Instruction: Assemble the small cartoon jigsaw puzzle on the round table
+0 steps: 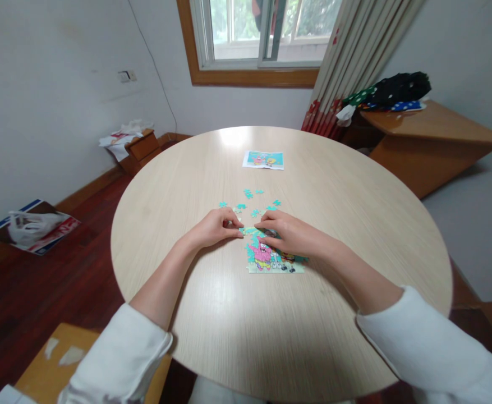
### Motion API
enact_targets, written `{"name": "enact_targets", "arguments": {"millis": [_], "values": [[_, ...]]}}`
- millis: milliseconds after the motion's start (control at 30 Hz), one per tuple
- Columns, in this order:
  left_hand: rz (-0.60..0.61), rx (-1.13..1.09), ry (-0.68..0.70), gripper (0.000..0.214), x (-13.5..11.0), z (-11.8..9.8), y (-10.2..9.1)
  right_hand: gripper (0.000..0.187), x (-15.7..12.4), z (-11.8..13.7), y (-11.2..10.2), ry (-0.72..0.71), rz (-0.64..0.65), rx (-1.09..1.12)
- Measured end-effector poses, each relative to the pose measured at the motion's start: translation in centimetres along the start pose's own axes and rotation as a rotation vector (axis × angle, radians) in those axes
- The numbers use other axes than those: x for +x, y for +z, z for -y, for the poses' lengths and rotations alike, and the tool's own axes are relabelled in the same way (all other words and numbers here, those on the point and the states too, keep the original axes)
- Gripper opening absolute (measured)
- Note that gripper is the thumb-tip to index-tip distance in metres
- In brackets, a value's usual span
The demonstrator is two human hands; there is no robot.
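Note:
A partly joined jigsaw puzzle [262, 259] with a pink cartoon figure lies flat on the round table. At its upper left edge, my left hand [219, 227] pinches a small puzzle piece [242, 230] between thumb and fingertips. My right hand [285, 231] rests over the upper part of the puzzle, its fingertips pressed on a yellow-and-teal strip of pieces [251, 230] there. The palm and fingers of that hand hide the puzzle's upper right. Just beyond both hands, several loose teal puzzle pieces [248, 194] are scattered.
A printed reference picture [264, 160] lies farther back on the round table [229, 325]. A wooden cabinet [431, 129] with cloths on top stands at the right. At the lower left is a wooden stool [56, 359]; a plastic bag [33, 226] sits on the floor.

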State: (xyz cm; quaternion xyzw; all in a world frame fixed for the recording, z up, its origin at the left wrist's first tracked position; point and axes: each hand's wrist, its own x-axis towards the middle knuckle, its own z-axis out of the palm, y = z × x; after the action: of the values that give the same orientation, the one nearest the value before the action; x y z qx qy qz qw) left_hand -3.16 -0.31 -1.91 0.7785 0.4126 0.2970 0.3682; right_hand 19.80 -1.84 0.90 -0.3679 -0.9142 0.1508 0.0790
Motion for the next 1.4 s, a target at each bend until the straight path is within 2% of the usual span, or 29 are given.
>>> {"name": "enact_targets", "arguments": {"millis": [600,900,1267,1400], "values": [[0.006,0.086,-0.006,0.009,0.0,-0.2,0.2,0.027,0.0,0.2,0.0,0.011,0.01,-0.005],[0.008,0.14,0.006,0.006,-0.1,-0.6,0.3,0.021,0.2,0.1,0.4,-0.005,-0.018,-0.039],[0.007,0.164,0.013,0.003,-0.4,-0.8,0.7,0.023,0.1,0.7,0.1,0.01,0.014,-0.095],[0.002,0.176,0.007,0.008,-0.5,-1.1,0.8,0.024,0.2,0.9,0.1,0.005,0.021,-0.083]]}}
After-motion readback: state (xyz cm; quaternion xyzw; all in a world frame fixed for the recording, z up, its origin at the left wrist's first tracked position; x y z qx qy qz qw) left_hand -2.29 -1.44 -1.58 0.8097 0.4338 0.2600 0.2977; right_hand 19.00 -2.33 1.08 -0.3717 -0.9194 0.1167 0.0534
